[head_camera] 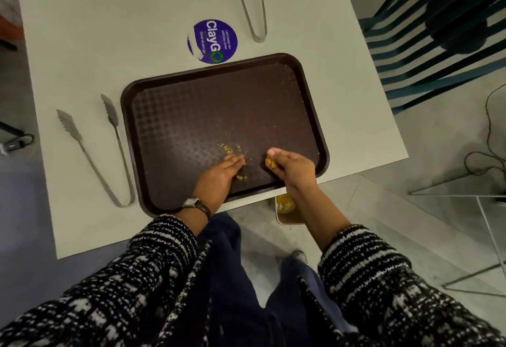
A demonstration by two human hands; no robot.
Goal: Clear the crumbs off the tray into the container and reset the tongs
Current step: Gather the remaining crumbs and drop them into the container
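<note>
A dark brown tray (191, 105) lies on the white table, its near edge at the table's front. Yellow crumbs (228, 149) are scattered near the tray's front middle. My left hand (221, 174) lies flat on the tray with straight fingers touching the crumbs. My right hand (293, 167) is cupped beside it, with yellow crumbs held in its curled fingers. Below the table edge, a container (284, 209) with yellow bits shows partly under my right wrist. One pair of metal tongs (101, 155) lies left of the tray, another pair of tongs (253, 4) beyond it.
A round purple sticker (215, 41) is on the table behind the tray. A teal slatted chair (438, 45) stands to the right. Cables and a glass-topped frame (479, 182) sit on the floor at right.
</note>
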